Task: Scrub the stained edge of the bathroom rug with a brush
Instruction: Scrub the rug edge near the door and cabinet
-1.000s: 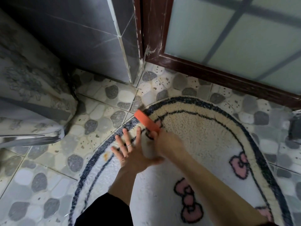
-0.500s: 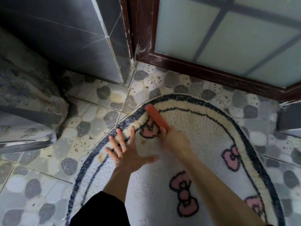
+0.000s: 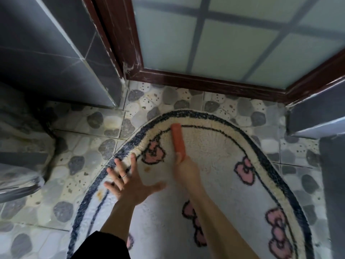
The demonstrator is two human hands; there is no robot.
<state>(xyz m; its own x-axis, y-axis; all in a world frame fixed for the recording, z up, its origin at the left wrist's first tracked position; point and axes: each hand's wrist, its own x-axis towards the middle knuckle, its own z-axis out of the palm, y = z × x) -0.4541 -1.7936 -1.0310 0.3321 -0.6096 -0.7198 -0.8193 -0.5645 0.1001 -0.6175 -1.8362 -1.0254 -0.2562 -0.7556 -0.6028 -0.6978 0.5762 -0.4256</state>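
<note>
Orange brush (image 3: 178, 140) slid inward on shaggy oval rug (image 3: 214, 156).

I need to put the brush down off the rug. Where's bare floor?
Bare pebble-tile floor lies left of the rug, up to the wall tiles, and in a strip between rug and door frame. Crowded: the rug's left rim, where the left hand presses and the right hand holds the brush.

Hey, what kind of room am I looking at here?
Most likely a home bathroom: pebble-patterned floor tiles, a frosted glass door in a dark wooden frame, and a shaggy bath rug.
</note>
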